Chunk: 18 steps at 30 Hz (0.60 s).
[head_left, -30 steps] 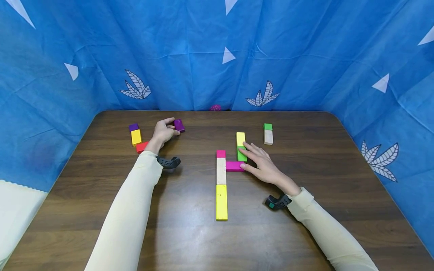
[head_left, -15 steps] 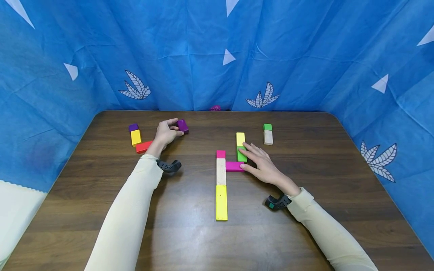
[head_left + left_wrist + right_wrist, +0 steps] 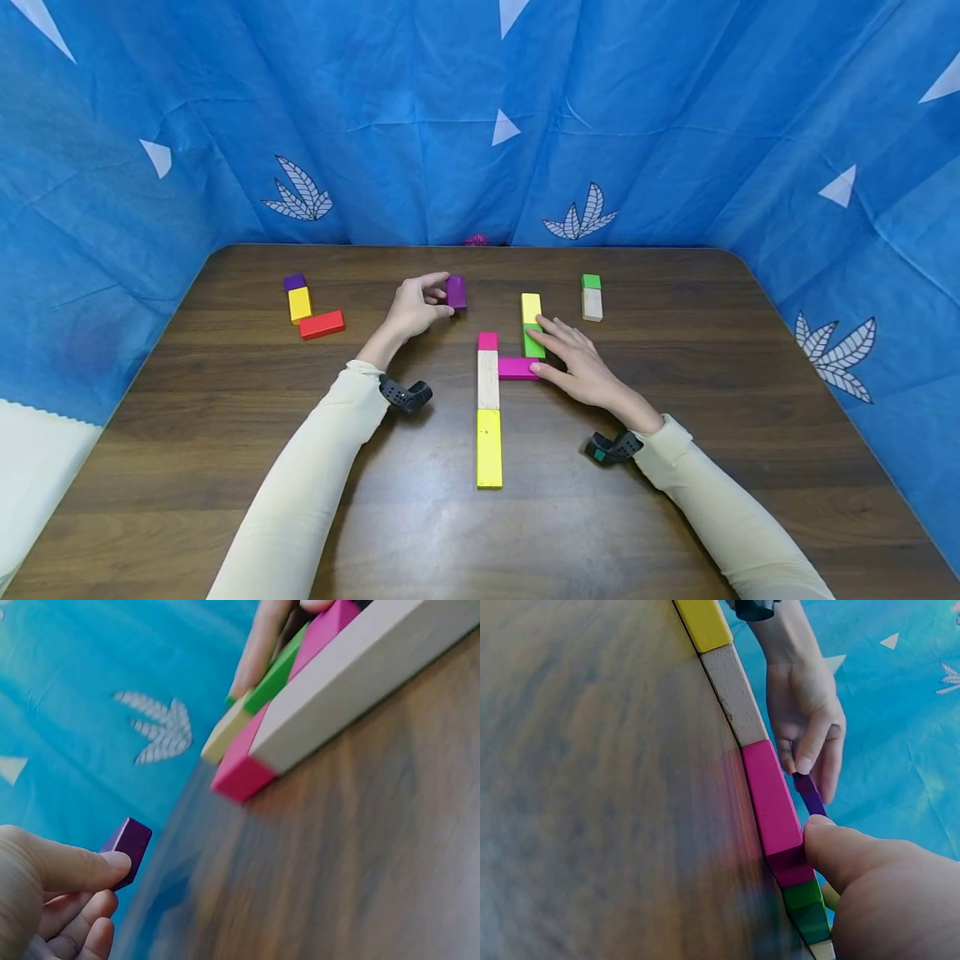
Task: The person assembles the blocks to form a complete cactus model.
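The purple rectangular block (image 3: 456, 293) is at the far middle, pinched between thumb and fingers of the left hand (image 3: 415, 306), apart from the branching row of coloured rectangular blocks (image 3: 487, 380). The right hand (image 3: 576, 360), loosely spread and gripping nothing, touches that row's right side. The work seems partly done: six blocks adjoin, while a red, yellow and violet trio of blocks (image 3: 300, 306) at left and a green and white pair of blocks (image 3: 592, 303) at right lie apart.

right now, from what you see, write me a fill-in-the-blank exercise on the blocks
The left hand pinches a short block coloured ____.
In the head view, the red block lies to the ____ of that hand.
Between the small pink block and a longer block coloured ____ lies a white block.

Missing words: purple; left; yellow.
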Motion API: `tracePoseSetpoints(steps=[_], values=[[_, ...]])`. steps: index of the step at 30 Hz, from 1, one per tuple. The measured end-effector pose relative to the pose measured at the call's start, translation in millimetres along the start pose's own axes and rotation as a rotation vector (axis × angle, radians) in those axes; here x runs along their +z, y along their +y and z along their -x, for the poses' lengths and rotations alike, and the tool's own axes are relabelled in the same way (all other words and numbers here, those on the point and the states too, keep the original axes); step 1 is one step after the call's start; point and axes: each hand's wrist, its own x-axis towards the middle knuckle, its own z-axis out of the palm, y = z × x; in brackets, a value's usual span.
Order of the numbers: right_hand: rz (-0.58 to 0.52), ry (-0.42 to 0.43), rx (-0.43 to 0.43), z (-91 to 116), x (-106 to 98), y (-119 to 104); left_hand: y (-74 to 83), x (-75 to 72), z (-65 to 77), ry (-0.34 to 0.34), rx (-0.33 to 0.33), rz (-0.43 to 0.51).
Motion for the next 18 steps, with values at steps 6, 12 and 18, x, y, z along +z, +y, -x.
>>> tracePoseSetpoints(steps=[6, 12, 18], values=[[-0.002, -0.006, 0.002, 0.2, 1.4, 0.6, 7.1, 16.3, 5.8, -0.056, 0.076, -0.046], [-0.009, -0.008, -0.001, 1.2, 2.1, 1.5, 9.3, 25.1, 7.6, -0.090, 0.099, -0.062], [-0.015, -0.005, -0.005, 1.2, 2.4, 2.6, 8.4, 30.5, 9.2, -0.105, 0.096, -0.072]])
